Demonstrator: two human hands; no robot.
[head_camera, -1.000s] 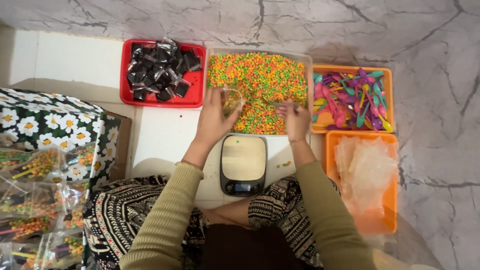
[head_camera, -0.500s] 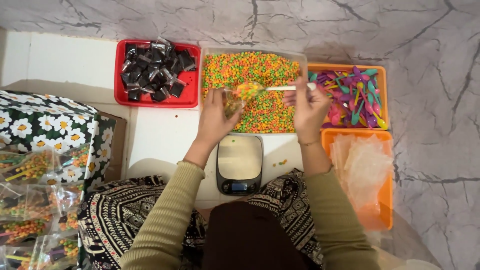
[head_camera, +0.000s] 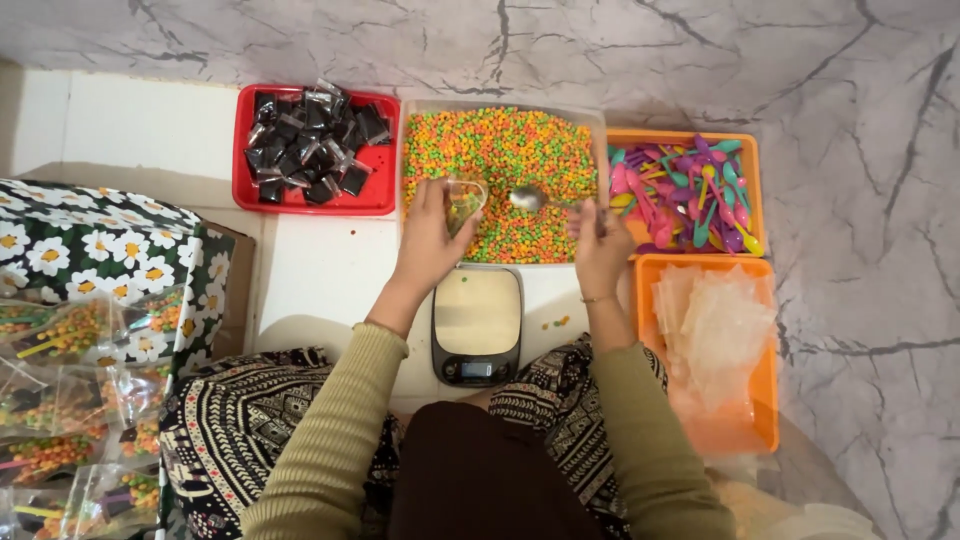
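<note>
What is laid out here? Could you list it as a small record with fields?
left hand: holds a small clear cup over the candy
right hand: holds a metal spoon
middle tray: orange, green and yellow candies
red tray: dark foil packets
upper orange tray: coloured plastic spoons
lower orange tray: clear bags
in front of the person: kitchen scale

A red tray (head_camera: 375, 195) of dark wrapped sweets (head_camera: 310, 145) is seen at the left. An orange tray (head_camera: 745, 145) of coloured plastic spoons (head_camera: 690, 190) is set above another (head_camera: 765, 400), seemingly filled with clear bags (head_camera: 715, 335). A kitchen scale (head_camera: 477, 325) is placed centrally.
</note>
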